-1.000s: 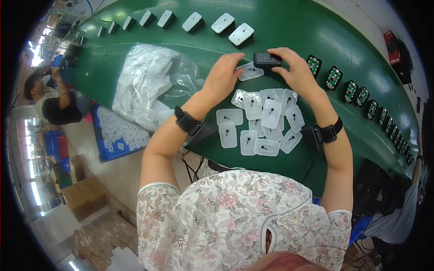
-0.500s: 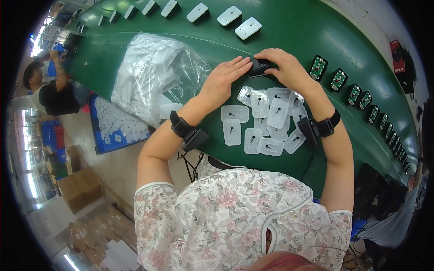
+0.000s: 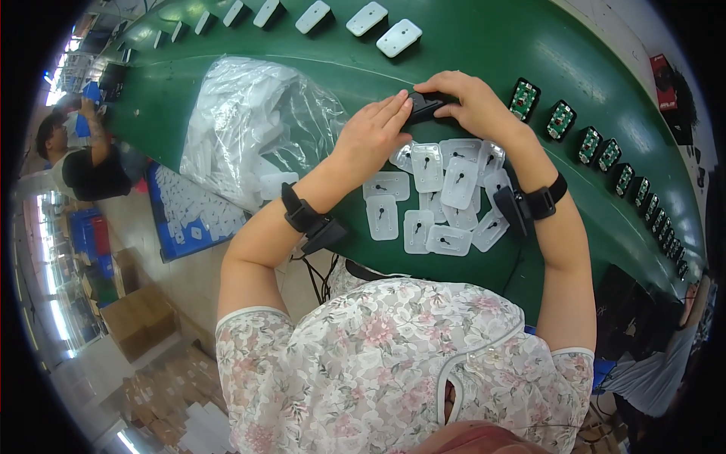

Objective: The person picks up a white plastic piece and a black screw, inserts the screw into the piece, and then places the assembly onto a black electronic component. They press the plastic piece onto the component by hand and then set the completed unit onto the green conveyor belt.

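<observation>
A small black plastic case (image 3: 425, 107) sits tilted between my two hands above the green table. My left hand (image 3: 372, 135) presses its lengthened, close-set fingers against the left end of the case. Around the right end, my right hand (image 3: 476, 110) curls with thumb below and fingers above. Part of the case is hidden by the fingers, and I cannot see what lies inside it. Just nearer to me, loose translucent white plates (image 3: 460, 183) with dark keyhole-shaped slots lie in an overlapping pile.
A clear plastic bag (image 3: 249, 125) of white parts lies left. Black cases with white covers (image 3: 398, 38) line the far side; open cases with green circuit boards (image 3: 560, 119) curve down the right. A blue tray (image 3: 178, 246) of white pieces and another person (image 3: 91, 163) are beyond the left edge.
My hands and the black case have shifted slightly up and left in the picture. The right hand's grip shows more of the case's right end. The table scene has also shifted slightly left.
</observation>
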The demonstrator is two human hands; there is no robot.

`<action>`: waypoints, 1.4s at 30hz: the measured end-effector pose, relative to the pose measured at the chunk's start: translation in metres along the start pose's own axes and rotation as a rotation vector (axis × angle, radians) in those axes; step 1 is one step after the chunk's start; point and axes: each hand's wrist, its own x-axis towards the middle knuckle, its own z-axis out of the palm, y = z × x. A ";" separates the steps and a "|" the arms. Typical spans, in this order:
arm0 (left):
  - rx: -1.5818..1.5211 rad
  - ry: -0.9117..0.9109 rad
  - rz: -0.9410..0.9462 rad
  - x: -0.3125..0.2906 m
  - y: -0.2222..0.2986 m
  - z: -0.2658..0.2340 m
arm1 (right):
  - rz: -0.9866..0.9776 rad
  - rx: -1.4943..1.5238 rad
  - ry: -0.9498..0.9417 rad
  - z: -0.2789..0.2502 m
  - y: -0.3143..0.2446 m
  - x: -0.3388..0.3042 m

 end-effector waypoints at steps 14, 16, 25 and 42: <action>-0.421 0.065 -0.522 0.089 -0.016 0.037 | 0.221 -0.775 0.358 -0.056 0.026 -0.007; -0.677 0.009 -0.661 0.109 -0.029 0.050 | 0.386 -1.131 0.232 -0.064 0.027 -0.017; -0.807 -0.149 -0.821 0.128 -0.051 0.053 | 0.540 -0.576 0.330 -0.059 0.031 -0.037; 0.012 -0.355 -0.370 -0.005 0.055 -0.002 | 0.477 -0.244 0.585 0.005 0.042 -0.067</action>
